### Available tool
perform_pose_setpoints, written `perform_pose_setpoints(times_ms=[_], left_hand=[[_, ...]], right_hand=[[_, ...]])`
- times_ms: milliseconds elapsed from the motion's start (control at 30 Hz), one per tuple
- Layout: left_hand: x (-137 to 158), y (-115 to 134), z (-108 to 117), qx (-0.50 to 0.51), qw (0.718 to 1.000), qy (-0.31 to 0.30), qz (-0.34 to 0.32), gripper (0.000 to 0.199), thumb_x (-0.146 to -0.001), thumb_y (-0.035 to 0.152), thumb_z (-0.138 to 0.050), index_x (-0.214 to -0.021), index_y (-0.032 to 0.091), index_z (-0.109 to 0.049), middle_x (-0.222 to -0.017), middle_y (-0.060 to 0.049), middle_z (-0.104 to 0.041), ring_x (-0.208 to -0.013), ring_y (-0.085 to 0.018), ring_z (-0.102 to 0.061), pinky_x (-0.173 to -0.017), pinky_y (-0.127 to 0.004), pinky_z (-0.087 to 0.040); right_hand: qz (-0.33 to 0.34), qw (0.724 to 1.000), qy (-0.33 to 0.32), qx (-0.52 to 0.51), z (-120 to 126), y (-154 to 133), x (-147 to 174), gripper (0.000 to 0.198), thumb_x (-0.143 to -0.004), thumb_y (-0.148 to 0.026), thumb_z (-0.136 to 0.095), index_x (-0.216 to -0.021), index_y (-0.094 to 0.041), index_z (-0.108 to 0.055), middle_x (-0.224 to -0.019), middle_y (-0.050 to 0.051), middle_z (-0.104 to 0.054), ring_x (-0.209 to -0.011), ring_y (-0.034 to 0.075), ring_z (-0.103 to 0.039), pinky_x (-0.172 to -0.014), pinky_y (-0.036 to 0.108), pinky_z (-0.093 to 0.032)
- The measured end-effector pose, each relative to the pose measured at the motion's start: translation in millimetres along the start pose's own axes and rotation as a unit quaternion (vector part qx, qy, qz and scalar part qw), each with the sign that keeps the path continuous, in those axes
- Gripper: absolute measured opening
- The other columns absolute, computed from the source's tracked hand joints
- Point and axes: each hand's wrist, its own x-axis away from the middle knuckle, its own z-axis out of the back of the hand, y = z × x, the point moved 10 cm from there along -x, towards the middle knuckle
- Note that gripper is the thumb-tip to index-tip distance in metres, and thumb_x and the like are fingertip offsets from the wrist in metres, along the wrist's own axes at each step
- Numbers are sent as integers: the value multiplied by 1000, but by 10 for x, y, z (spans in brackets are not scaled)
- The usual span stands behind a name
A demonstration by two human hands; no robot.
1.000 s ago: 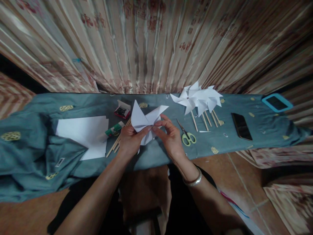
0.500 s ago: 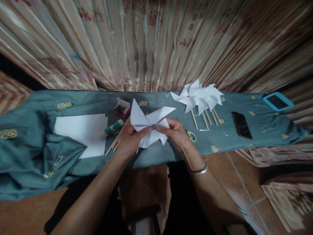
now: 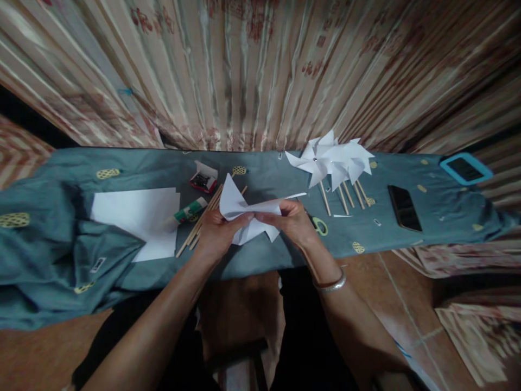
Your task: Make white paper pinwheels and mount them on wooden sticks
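Observation:
A white paper pinwheel (image 3: pixel 233 199) is held between both hands above the cloth-covered table. My left hand (image 3: pixel 217 231) grips its left side, thumb pressed near the centre. From the right, my right hand (image 3: pixel 295 221) pinches it, thumb meeting the other thumb at the middle. Both thumbs cover the centre, so a pin there cannot be seen. Wooden sticks (image 3: pixel 203 214) lie just left of the pinwheel, beside a glue stick (image 3: pixel 191 209). Behind them stands an open small box (image 3: pixel 204 179) with dark small pieces inside.
Finished pinwheels on sticks (image 3: pixel 329 160) lie at the back right. Scissors with green handles (image 3: pixel 321 226) rest by my right hand. White paper sheets (image 3: pixel 134 212) are on the left. A phone (image 3: pixel 405 207) and a blue-framed device (image 3: pixel 466 168) lie farther right.
The pinwheel has tilted, so its upper right blade now appears nearly edge-on. The thumbs have come together over its centre, hiding the pin that showed before.

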Motion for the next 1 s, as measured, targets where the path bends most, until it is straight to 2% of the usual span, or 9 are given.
perform_pose_setpoints(times_ms=[300,567,1000], left_hand=[[13,-2,11,-35,999,3,-5,31,-54,32,-82,-78,14,-76,-73,-3,-75,-66,-18,-66,-67,-29,-54],[12,-10,9,-58,998,-7,-8,31,-54,35,-82,-77,14,-75,-72,-4,-74,-67,-21,-67,-64,-30,-55],[15,-13,-2,-79,996,-20,-18,29,-56,35,-82,-77,14,-76,-73,-4,-75,-65,-19,-67,-63,-29,-55]], right_hand=[[10,1000,-8,23,-16,-30,8,28,-53,-35,-85,-72,-19,-74,-67,-2,-68,-59,13,-57,-59,27,-46],[22,996,-15,80,1,-62,36,28,-58,-40,-82,-73,-19,-73,-64,-1,-64,-59,14,-53,-56,28,-40],[11,997,-23,70,-20,-35,52,34,-55,-45,-82,-71,-18,-70,-63,-2,-61,-58,12,-48,-55,27,-38]])
